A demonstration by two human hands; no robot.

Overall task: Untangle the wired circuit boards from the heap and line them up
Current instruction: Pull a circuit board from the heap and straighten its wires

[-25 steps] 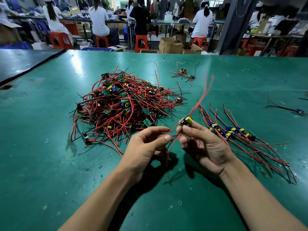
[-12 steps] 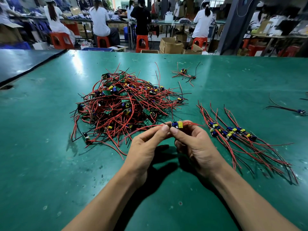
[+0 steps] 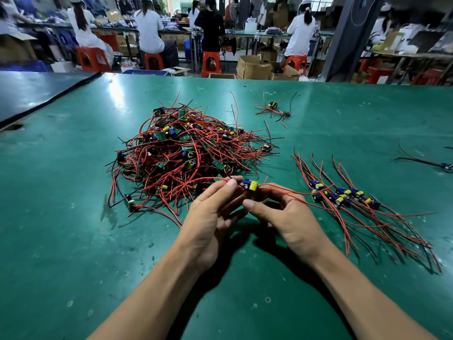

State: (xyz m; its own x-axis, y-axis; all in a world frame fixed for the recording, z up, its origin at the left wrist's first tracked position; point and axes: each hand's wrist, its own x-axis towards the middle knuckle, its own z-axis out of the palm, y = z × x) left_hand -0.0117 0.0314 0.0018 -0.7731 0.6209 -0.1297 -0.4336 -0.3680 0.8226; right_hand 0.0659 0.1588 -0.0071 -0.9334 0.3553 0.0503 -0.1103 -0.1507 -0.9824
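A tangled heap [image 3: 186, 153] of small circuit boards with red and black wires lies on the green table [image 3: 61, 217], just beyond my hands. To the right, a row of separated boards [image 3: 343, 195] lies side by side, wires trailing toward me. Between my hands, above the table, is one board [image 3: 250, 185] with a yellow part. My right hand [image 3: 286, 217] holds it from below with curled fingers, its red wires running off to the right. My left hand [image 3: 210, 212] pinches the red wires on the board's left side.
A small loose bundle of wired boards [image 3: 273, 107] lies farther back. Another stray wired board [image 3: 438, 164] sits at the right edge. A dark table [image 3: 29, 92] adjoins on the left. Seated people and cardboard boxes fill the background.
The held board was turned from upright to level, its wires swinging down from the air to either side. My hands first closed together, then parted slightly with the wires stretched out.
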